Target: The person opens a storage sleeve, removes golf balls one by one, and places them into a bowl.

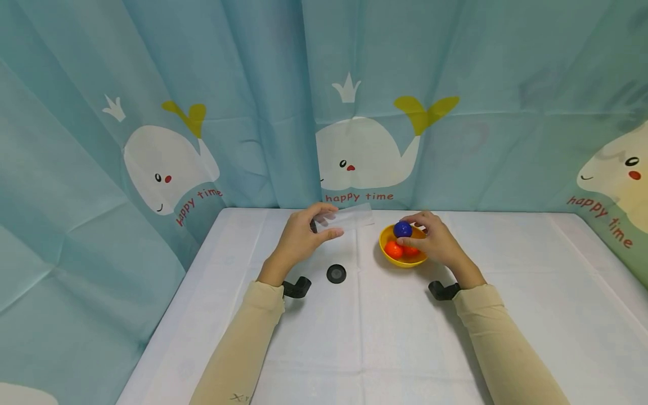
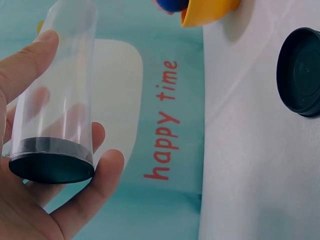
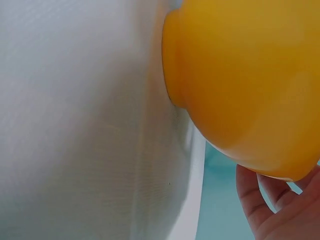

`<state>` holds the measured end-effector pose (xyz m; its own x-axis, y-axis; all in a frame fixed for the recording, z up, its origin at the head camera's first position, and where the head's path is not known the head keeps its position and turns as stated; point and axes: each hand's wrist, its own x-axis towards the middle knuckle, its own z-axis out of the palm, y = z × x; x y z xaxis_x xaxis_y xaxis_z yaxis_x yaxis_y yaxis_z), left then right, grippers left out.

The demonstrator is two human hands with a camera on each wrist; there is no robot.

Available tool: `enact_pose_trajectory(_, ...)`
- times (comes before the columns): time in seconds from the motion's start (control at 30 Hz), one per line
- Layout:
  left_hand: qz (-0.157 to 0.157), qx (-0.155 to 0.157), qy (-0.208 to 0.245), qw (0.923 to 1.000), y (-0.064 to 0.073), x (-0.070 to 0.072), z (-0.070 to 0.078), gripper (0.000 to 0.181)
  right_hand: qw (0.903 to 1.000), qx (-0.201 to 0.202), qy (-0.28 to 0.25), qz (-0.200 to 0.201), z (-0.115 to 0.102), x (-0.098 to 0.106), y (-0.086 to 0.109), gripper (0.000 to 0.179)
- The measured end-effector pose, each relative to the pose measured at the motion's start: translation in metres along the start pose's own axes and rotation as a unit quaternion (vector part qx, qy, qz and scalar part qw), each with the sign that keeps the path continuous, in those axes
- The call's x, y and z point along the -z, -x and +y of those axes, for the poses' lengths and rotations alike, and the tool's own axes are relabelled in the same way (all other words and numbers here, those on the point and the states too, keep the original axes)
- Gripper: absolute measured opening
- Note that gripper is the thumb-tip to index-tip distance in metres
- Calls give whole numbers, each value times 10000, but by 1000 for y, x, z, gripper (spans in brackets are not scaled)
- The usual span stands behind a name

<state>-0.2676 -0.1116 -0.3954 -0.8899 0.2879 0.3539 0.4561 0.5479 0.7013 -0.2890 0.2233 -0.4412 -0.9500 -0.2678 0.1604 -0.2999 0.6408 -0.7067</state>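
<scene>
My left hand grips a clear plastic tube with a black cap on the end nearest the palm. In the head view the tube slants over the table, its far end pointing toward the bowl. My right hand pinches a blue ball between thumb and fingers, over the yellow bowl. Two orange balls, one at the left and one partly behind my thumb, lie in that bowl. In the right wrist view the bowl's wall hides the ball and part of the hand.
A loose black round lid lies on the white table between my forearms. Behind the table hangs a blue curtain with whale prints. Each wrist carries a black camera mount.
</scene>
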Motion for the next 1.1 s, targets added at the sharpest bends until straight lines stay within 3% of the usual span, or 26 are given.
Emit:
enact_pose_trajectory(0.73,-70,69,100,9999,-1,-1,-3,47,9995,-134,-298,39,-3,5,3,35)
enact_pose_trajectory(0.93,-96,299,258,9992,-1,-2,-4,50,9987,-69,-489,137,-5,9,3,34)
enact_pose_trajectory(1.1,-119,555,575,9967,-1,-4,-8,63,9989,-95,-439,142,-8,14,3,39)
